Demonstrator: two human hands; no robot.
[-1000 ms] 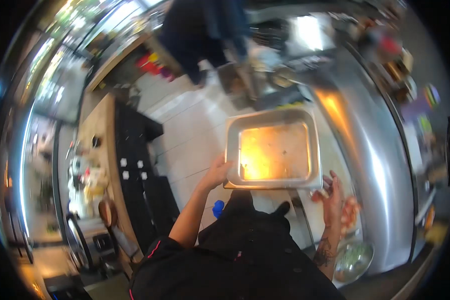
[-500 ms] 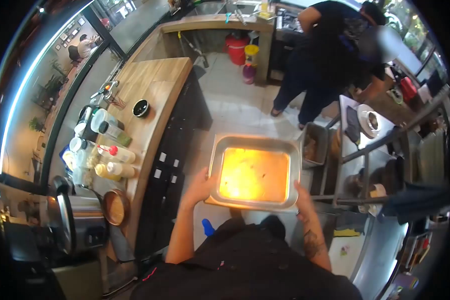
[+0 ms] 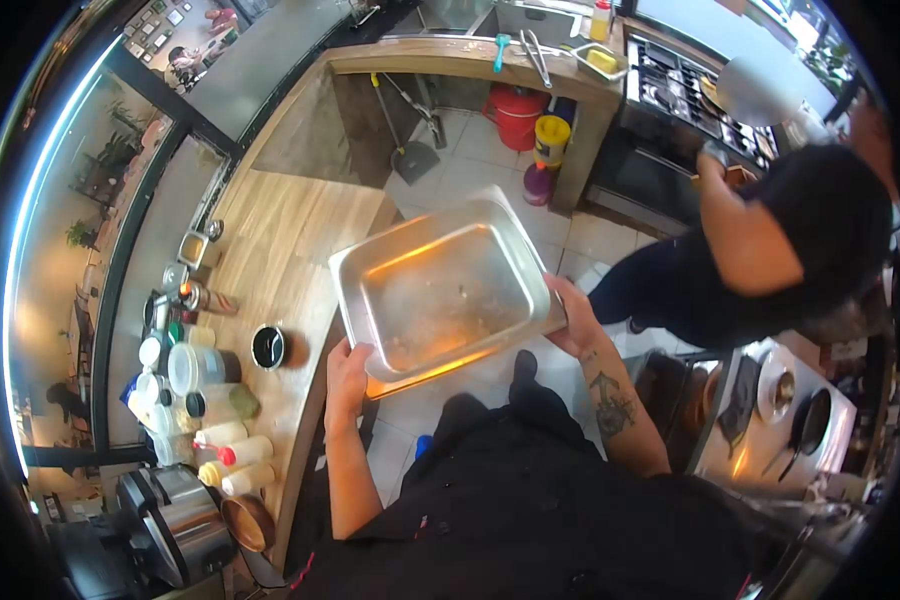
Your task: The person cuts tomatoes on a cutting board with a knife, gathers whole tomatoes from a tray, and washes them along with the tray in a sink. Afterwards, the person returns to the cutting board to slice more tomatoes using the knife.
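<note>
A deep rectangular steel food pan (image 3: 435, 290) is held up in front of my body, tilted, its left side nearer the counter. My left hand (image 3: 348, 385) is closed on its near left corner, with the thumb over the rim. My right hand (image 3: 575, 318) grips the right side of the rim. A few small dark specks and cloudy marks show on the pan's bottom, and warm orange light reflects along its walls. The counter's edge and a small black bowl (image 3: 269, 347) are to the left of my left hand.
Squeeze bottles (image 3: 245, 465) and lidded jars crowd the wooden counter (image 3: 290, 220) at left. Ahead are a sink (image 3: 530, 22), a red bucket (image 3: 516, 115) and a dustpan (image 3: 415, 160). A person in dark clothes (image 3: 830, 230) bends near the stove (image 3: 670, 90) at right.
The pan has swung forward and left and turned, its bright orange glow now mostly gone. My hands moved with it. The view has shifted, bringing the stove and nearby person more into sight.
</note>
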